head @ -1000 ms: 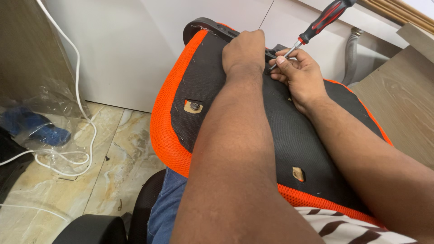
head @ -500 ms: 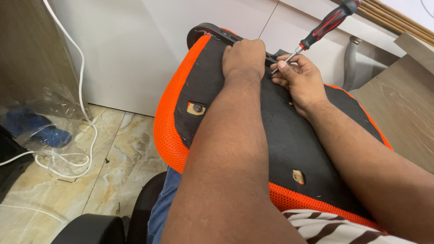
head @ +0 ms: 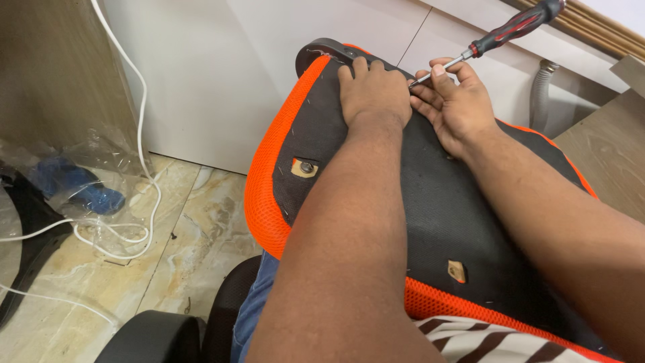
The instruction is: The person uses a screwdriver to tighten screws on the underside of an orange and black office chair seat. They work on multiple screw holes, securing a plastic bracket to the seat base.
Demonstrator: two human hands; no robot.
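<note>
The screwdriver (head: 494, 39) is gripped by the right hand (head: 457, 101), while the seat base (head: 430, 202) is pressed by the flat, open left hand (head: 373, 91) just beside it.

Seat pad (head: 430, 222) lies across the lap; both hands rest on its far edge, left hand (head: 373, 94) beside right hand (head: 457, 107); cable (head: 144, 134) on floor (head: 181, 235) at left.

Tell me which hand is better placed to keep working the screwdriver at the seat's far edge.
Probably the right hand: its fingers already pinch the screwdriver shaft near the tip. The left hand lies flat on the black seat underside, bracing it.
</note>
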